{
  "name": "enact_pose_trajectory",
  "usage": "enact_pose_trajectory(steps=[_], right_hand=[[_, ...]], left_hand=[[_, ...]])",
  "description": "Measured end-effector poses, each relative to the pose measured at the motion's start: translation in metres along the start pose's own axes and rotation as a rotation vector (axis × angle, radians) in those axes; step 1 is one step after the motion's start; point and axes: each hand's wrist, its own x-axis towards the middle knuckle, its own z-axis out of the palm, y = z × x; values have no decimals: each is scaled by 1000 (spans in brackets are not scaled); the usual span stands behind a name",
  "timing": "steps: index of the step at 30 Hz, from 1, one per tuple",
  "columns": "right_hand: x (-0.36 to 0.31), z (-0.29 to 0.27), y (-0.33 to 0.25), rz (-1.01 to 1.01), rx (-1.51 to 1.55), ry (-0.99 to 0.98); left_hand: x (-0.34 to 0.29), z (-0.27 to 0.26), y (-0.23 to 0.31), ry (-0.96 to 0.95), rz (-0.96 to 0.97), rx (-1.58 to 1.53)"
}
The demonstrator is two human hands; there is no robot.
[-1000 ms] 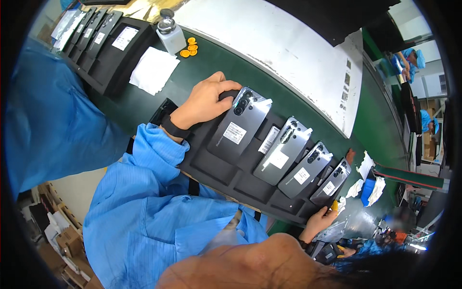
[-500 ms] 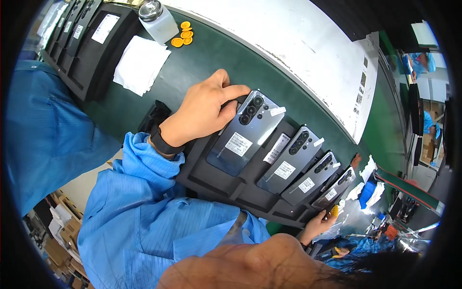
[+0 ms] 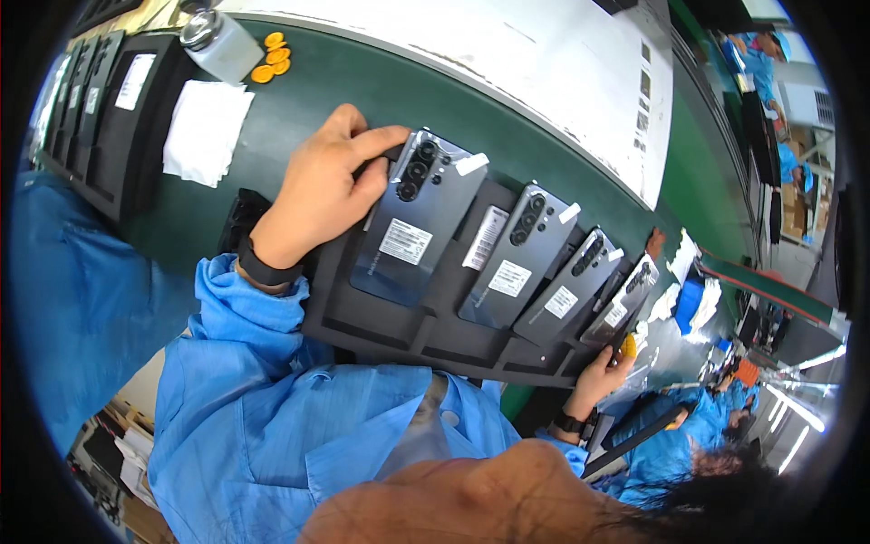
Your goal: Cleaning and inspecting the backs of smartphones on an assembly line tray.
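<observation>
A black tray (image 3: 376, 319) with molded compartments lies tilted across the green bench in front of me. Several dark phones lie back-up in it, with camera lenses, white labels and small white tabs; the largest phone (image 3: 421, 218) is at the left. My left hand (image 3: 319, 177), a black band on its wrist, closes thumb and forefinger on the tray's far left edge, right against that phone's camera corner. At the tray's right end, my right hand (image 3: 600, 376) grips the edge beside the last phone (image 3: 621, 304). Yellow ribbed finger cots (image 3: 629, 346) show on its fingertips.
White wipes (image 3: 207, 131), a pump bottle (image 3: 220, 47) and loose orange finger cots (image 3: 274, 58) lie to the left. A second black tray of phones (image 3: 113, 136) stands beyond them. A white panel (image 3: 544, 72) borders the far side. Other people in blue work at right.
The whole view has shifted, so bench things sit farther left and the tray higher. Both hands keep their places on the tray, and more of my right wrist shows.
</observation>
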Motion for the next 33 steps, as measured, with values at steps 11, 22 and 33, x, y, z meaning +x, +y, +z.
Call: enact_pose_trajectory(steps=[11, 22, 33], right_hand=[[2, 3, 8, -22, -22, 21], [-1, 1, -10, 27, 21, 7], [1, -1, -20, -91, 4, 28]], left_hand=[[3, -2, 2, -33, 5, -4], [3, -1, 3, -54, -35, -15], [4, -1, -3, -74, 5, -27]])
